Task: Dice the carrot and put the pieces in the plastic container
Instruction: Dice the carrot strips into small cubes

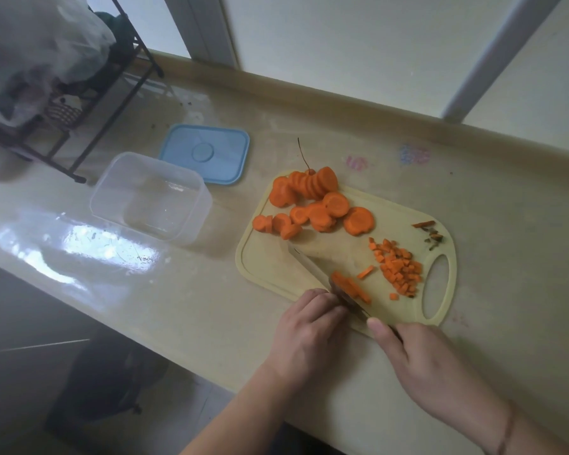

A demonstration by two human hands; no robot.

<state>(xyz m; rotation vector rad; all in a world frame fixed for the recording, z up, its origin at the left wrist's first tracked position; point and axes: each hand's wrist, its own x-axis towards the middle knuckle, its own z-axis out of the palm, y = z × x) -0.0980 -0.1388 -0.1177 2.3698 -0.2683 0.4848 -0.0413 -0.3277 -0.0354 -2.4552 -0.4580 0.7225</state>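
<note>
Right hand [418,366] down at the near edge of the cutting board [266,261], fingers wrapped around the handle of the knife [312,267], thumb laid along the top. Blade angled across the board, tip toward the far left, edge set against a small stack of carrot strips [350,285]. Left hand [309,326] curled just beside the blade, fingertips bent under and pressing on the near end of those strips, steadying them. One loose strip [366,271] lying just beyond the blade. A heap of diced carrot [398,269] piled on the right part of the board, near the oval handle hole [436,285]. Round carrot slices [312,200] heaped and overlapping at the far end of the board, a thin dark root tail sticking up behind them. A few trimmed scraps [429,233] in the far right corner of the board. Plastic container [151,197] sitting on the counter [211,297] to the left of the board, well apart from the hands, clear, lid off, no carrot visible inside. Blue lid [206,154] lying flat just behind the container. Dark wire rack [89,103] at the far left with a cloudy plastic bag [37,54] on it.
</note>
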